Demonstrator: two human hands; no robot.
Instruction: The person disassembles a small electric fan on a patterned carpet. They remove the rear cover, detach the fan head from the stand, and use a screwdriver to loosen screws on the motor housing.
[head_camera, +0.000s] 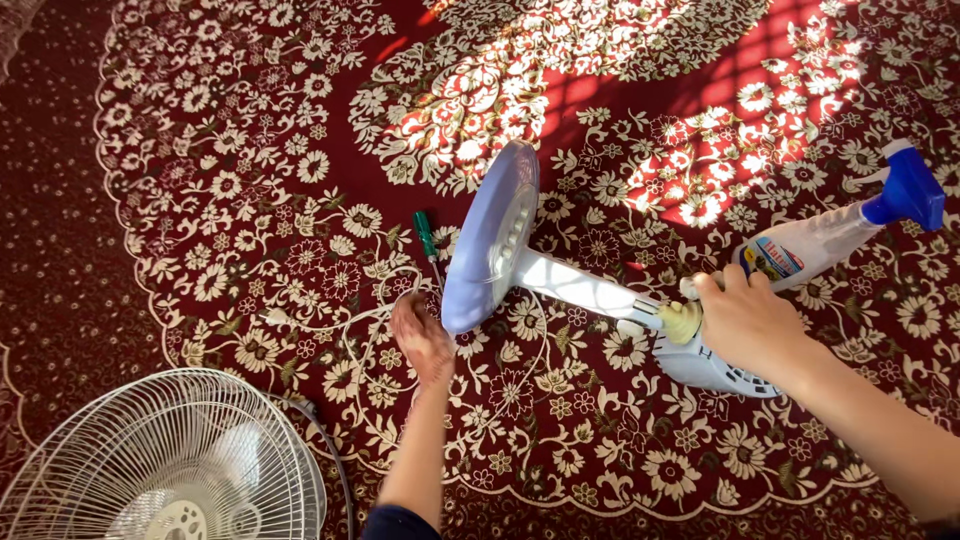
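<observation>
A fan stand lies on its side on the red patterned carpet (250, 150). Its round pale blue base (490, 235) stands on edge, and the white pole (585, 287) runs right to the motor housing (715, 370). My right hand (745, 320) is closed over the yellowish joint (680, 322) at the top of the pole. My left hand (422, 338) rests on the carpet just left of the base, on the white power cord (375, 325); I cannot tell if it grips the cord. A green-handled screwdriver (428, 240) lies just above it.
A white wire fan grille (165, 460) lies at the bottom left with a dark cable beside it. A white spray bottle (835, 235) with a blue trigger head lies at the right, just beyond my right hand. Sunlight patches fall on the carpet at the top.
</observation>
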